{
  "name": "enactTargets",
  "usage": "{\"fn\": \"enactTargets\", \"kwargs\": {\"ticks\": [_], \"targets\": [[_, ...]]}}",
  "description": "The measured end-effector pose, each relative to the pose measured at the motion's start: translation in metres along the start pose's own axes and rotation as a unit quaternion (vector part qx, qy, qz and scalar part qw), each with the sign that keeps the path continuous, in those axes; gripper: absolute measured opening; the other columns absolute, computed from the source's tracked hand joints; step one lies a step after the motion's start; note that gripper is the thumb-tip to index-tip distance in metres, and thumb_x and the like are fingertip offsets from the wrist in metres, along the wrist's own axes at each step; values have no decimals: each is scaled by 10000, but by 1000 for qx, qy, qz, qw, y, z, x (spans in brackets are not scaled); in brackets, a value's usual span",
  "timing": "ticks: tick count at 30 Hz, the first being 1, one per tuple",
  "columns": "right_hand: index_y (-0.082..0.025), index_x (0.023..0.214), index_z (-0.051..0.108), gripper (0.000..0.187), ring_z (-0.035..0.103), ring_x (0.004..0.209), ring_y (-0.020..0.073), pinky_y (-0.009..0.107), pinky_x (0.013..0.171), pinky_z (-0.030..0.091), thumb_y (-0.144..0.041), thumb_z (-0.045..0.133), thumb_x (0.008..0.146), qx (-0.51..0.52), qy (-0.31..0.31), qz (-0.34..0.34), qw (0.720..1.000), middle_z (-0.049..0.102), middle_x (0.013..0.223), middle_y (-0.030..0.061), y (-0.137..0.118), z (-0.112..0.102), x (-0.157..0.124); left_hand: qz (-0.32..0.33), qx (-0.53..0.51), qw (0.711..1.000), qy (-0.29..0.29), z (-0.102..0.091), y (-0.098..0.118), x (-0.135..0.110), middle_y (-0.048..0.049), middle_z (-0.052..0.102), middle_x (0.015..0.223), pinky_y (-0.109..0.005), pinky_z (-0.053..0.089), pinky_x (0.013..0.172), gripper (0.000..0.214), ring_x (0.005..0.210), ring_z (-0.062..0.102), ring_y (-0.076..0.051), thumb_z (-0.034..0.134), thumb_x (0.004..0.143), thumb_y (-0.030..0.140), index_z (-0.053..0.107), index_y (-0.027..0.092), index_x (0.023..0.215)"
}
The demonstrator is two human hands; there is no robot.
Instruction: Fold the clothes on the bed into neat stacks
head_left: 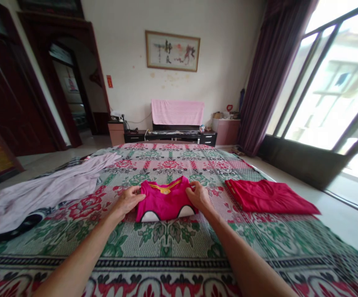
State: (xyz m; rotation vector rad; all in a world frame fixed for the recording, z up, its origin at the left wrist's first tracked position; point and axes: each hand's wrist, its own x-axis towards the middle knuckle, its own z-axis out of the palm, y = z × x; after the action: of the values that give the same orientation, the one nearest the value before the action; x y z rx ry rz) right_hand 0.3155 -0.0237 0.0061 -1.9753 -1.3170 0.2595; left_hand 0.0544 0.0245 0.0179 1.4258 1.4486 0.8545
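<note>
Head view first. Finds both hands well apart, one at each side of a magenta shirt (pixel 164 203): left hand (pixel 129 201) pinching the left shoulder edge, right hand (pixel 199 195) pinching the right one. Places that shirt mid-bed on the floral bed cover (pixel 172 243), collar away from the camera. Already doubled into a small, squared rectangle, with white trim peeking out at the near edge. Looks close to finished for this piece, judging by that shape.

Counts one red garment (pixel 268 197) folded flat to the right, well apart. Counts a lilac garment (pixel 42 192) sprawled to the left over something dark (pixel 27 222), not yet folded.

Reads nothing on the yellow neck label (pixel 165 189): too small. Makes out brush-written characters in the framed picture (pixel 172 50) on the far wall and a red slip (pixel 110 81) by the doorway, neither legible.
</note>
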Motion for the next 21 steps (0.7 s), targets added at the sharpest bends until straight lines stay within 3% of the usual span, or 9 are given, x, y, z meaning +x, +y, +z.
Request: {"fn": "enactTargets", "kwargs": {"ticks": [4, 8, 12, 17, 21], "targets": [[-176, 925, 679, 235, 586, 605, 146, 216, 540, 353, -224, 506, 772, 3, -20, 7, 1000, 669, 666, 15, 2, -1, 2, -29, -13, 998, -62, -6, -2, 1, 21, 651, 624, -165, 306, 398, 544, 491, 560, -107, 641, 631, 308, 590, 159, 1152], [-188, 964, 679, 262, 613, 687, 145, 208, 592, 387, -182, 535, 746, 1, -20, -2, 1000, 697, 760, 15, 7, 2, 6, 4, -15, 1000, -19, -1, -7, 2, 65, 577, 556, -174, 285, 396, 736, 437, 479, -88, 616, 587, 231, 478, 132, 1304], [-175, 983, 668, 266, 612, 693, 145, 214, 607, 405, -193, 524, 760, 21, 1, 7, 1000, 703, 805, 28, 11, 4, 9, 64, -46, 997, 3, 9, -7, 0, 88, 525, 515, -186, 292, 419, 773, 419, 449, -87, 586, 609, 236, 415, 139, 1357], [-174, 944, 684, 264, 581, 651, 138, 211, 575, 398, -208, 507, 752, 63, 32, 3, 998, 685, 766, 16, 16, -14, 16, 124, 2, 991, 50, 27, 15, -1, 86, 508, 501, -183, 295, 430, 557, 419, 436, -79, 575, 607, 238, 569, 158, 1158], [-184, 884, 718, 286, 542, 597, 128, 205, 538, 377, -202, 473, 738, 87, 58, -5, 995, 644, 656, -5, 32, -47, 23, 158, 3, 987, 13, 54, 43, 0, 46, 569, 540, -190, 323, 445, 298, 448, 456, -81, 561, 594, 248, 674, 152, 852]]}}
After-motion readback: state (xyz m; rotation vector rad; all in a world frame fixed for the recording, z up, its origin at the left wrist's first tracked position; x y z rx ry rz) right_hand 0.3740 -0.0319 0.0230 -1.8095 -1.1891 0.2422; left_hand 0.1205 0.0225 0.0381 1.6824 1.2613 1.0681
